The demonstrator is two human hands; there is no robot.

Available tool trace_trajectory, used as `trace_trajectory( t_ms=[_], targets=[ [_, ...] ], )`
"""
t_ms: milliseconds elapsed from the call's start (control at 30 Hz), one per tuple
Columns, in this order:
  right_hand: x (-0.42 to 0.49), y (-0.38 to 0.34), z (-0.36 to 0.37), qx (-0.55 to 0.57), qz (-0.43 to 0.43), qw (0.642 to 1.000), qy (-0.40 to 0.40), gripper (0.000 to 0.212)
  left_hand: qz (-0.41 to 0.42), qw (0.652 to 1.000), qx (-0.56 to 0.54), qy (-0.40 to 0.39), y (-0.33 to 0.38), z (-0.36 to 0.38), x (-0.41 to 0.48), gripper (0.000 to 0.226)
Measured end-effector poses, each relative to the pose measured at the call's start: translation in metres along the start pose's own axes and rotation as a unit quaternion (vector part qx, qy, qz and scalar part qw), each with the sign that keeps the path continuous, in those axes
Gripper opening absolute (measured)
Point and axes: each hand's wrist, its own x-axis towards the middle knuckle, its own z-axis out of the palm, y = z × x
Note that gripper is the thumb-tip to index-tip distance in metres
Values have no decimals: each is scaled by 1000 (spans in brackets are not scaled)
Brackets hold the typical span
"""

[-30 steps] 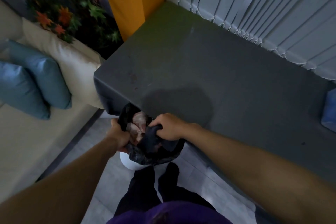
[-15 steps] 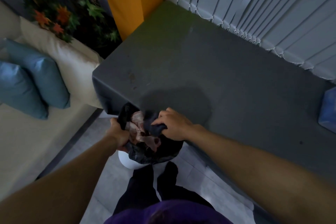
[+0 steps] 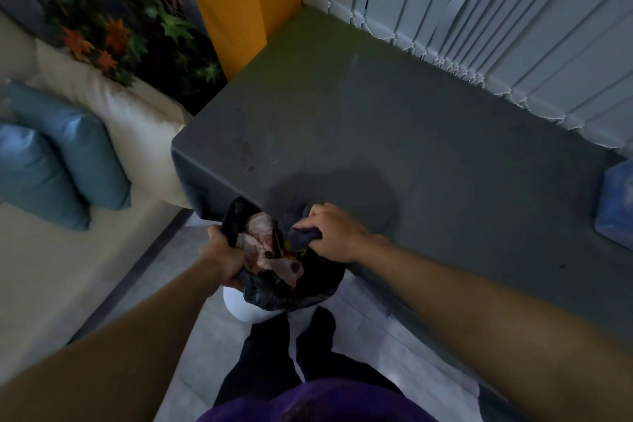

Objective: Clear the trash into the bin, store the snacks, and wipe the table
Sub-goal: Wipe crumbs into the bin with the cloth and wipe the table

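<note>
A white bin [image 3: 246,311] lined with a black bag [image 3: 274,296] stands on the floor against the near edge of the grey table [image 3: 376,120]. Crumpled pinkish trash [image 3: 263,245] fills the bag's mouth. My left hand [image 3: 222,260] grips the bag's left rim. My right hand [image 3: 339,233] is closed around a bunched dark cloth [image 3: 303,237] at the table's edge, right above the bag's right side. A darker damp-looking patch [image 3: 335,188] marks the tabletop behind that hand.
A blue packet [image 3: 616,205] sits at the table's right end. Vertical blinds [image 3: 496,27] run along the far side, an orange pillar [image 3: 233,0] at the corner. A cream sofa [image 3: 113,113] with blue cushions [image 3: 68,161] lies left. My legs [image 3: 274,360] stand behind the bin.
My right hand has drawn the cloth up from over the bag's mouth to the table edge, uncovering more of the trash. My left hand keeps its grip on the bag.
</note>
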Motion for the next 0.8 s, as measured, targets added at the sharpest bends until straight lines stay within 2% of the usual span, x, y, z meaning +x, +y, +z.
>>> trace_trajectory(
  t_ms=[67,100,167,267,333,400,500,533,800],
  targets=[
    [1,0,-9,21,-9,1000,-15,41,1,1000,3,2,0,1,-1,67],
    [2,3,-14,33,-2,999,12,41,2,1000,4,3,1,2,-2,64],
    [6,12,-24,50,40,991,120,40,2,1000,0,2,0,2,-4,62],
    [12,31,-44,10,125,950,287,38,2,1000,-3,0,-2,2,-6,64],
    [13,42,-59,-43,178,919,349,37,0,1000,-7,2,-4,3,-7,65],
    [14,53,-66,-74,236,917,313,42,-2,1000,-3,8,-7,5,-7,64],
    [14,63,-64,-113,265,947,145,59,1,1000,9,23,-14,4,-6,60],
    [14,64,-61,-123,261,950,119,62,3,1000,11,26,-17,4,-6,59],
    [19,39,-56,-140,287,942,106,67,5,1000,-17,15,-32,-3,-15,58]
  ],
)
